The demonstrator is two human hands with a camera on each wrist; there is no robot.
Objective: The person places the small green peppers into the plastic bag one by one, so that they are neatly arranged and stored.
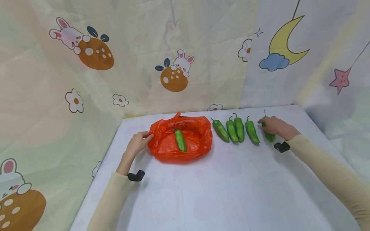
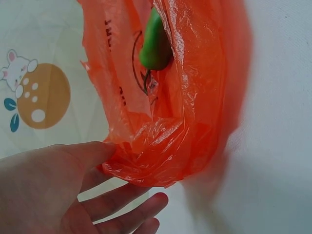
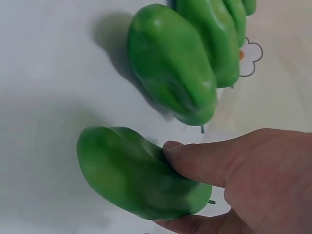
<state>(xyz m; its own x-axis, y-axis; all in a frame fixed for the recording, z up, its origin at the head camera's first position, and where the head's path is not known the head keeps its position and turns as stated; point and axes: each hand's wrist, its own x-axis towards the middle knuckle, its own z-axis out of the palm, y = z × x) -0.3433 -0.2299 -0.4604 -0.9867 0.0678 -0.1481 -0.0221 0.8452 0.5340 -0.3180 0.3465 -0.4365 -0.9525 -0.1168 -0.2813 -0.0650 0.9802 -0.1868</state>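
My left hand (image 1: 137,142) pinches the left rim of an open red plastic bag (image 1: 173,157) between thumb and index finger; its other fingers extend below the bag in the left wrist view. Inside the bag lies one green pepper (image 1: 180,141), stem toward the back. At the right of the table, my right hand (image 1: 276,125) grips another green pepper (image 3: 131,170) with the thumb on one side and fingers on the other. Beside it, the nearest pepper in the row (image 1: 252,131) lies on the white table.
More green peppers (image 1: 220,130) lie side by side between the bag and my right hand, stems toward the back. The white tabletop (image 1: 202,192) stretches in front of them. A curtain printed with cartoon rabbits (image 1: 202,93) hangs behind the table and along its sides.
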